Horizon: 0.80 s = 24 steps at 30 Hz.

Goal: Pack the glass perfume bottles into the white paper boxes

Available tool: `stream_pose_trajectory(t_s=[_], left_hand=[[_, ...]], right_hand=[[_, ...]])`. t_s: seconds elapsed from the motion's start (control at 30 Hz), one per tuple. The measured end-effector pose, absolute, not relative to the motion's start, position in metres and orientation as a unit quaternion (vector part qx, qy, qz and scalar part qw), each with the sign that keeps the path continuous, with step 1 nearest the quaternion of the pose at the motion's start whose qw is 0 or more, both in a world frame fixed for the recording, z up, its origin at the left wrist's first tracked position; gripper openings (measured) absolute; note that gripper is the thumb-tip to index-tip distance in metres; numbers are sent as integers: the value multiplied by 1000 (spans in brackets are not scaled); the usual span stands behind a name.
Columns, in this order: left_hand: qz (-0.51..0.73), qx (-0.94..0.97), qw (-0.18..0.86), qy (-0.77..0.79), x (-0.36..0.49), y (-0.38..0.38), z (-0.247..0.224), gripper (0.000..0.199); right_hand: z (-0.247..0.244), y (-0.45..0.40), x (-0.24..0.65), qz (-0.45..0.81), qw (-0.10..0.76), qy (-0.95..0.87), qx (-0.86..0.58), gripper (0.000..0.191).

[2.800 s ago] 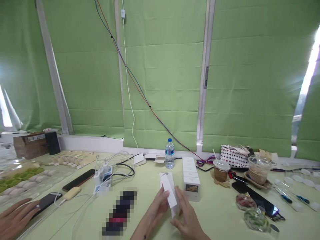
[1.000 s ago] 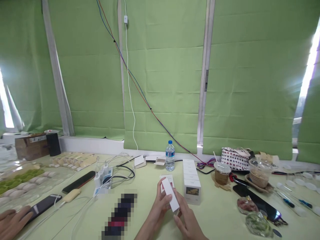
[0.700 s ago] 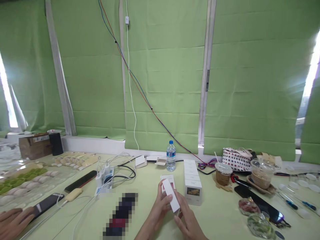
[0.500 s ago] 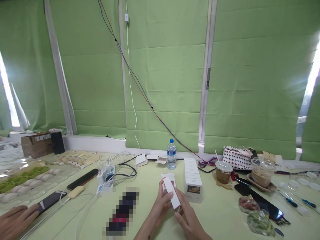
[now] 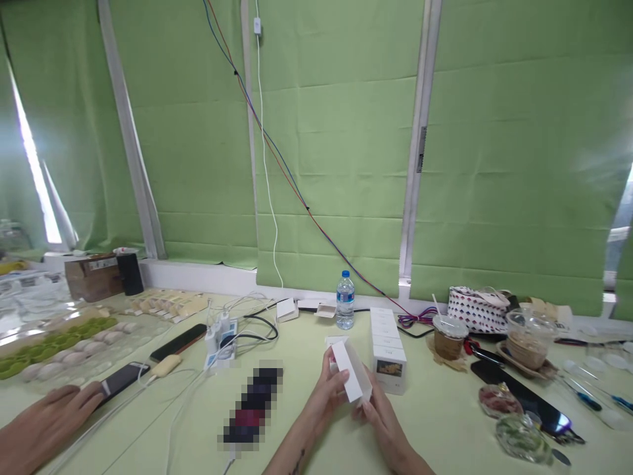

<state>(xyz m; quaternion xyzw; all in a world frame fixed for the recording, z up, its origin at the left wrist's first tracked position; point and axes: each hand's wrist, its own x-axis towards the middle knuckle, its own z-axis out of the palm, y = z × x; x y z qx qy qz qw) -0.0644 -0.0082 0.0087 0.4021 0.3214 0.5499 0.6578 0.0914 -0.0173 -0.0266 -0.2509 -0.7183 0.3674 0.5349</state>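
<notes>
Well, one white box (image 5: 347,376) is at the near middle, gripped from both sides: the left hand (image 5: 327,390) clasps its left, the right hand (image 5: 382,410) its right. Just right stands one row of white boxes (image 5: 389,353), beyond my counting; one water bottle (image 5: 345,303) is farther off. Near left, one co-worker's hand (image 5: 69,409) touches one phone (image 5: 127,380). One drink cup (image 5: 448,344) stands right.
</notes>
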Motion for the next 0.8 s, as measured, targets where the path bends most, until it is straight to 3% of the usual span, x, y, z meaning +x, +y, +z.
stream_pose_trajectory(t_s=[0.13,0.37,0.53,0.6,0.67,0.8], left_hand=[[560,396,656,316,-63,-6,3,85],[571,427,647,270,-58,-5,-2,84],[591,449,613,270,-50,4,-10,75],[633,433,565,303,-53,7,-10,67],[659,454,451,395,-62,9,-9,57],[599,519,232,564,-85,14,-10,41]], right_hand=[[-36,-17,89,402,525,-695,-281,58],[-49,-12,92,428,584,-610,-321,60],[-42,-5,103,385,629,-546,-398,31],[-42,0,105,372,626,-545,-415,23],[-44,4,105,382,623,-539,-418,24],[-47,8,102,475,614,-455,-436,31]])
